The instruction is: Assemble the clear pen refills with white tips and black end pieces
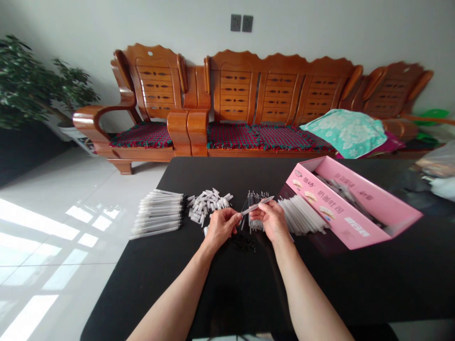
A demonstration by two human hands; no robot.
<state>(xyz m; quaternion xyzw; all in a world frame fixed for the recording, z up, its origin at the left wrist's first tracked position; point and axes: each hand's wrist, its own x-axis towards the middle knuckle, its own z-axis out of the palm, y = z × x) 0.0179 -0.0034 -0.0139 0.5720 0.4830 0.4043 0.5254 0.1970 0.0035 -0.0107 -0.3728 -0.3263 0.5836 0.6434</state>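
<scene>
My left hand (221, 227) and my right hand (272, 219) hold a whitish pen barrel (256, 206) between them, tilted up to the right. The left fingers pinch its lower end, and the right fingers grip it near the upper end. Behind the hands lie dark, thin pen refills (261, 195), partly hidden. A heap of white pen caps (209, 202) sits beyond my left hand. Small black pieces (243, 243), too small to name, lie below the hands. To the right is a row of translucent pen barrels (302, 215).
Whitish pens (159, 213) with black ends lie stacked at the left of the black table (149, 293). A pink box (320, 203) with grey items inside stands at the right. Behind the table is a wooden sofa (234, 85) with a turquoise cloth (346, 132).
</scene>
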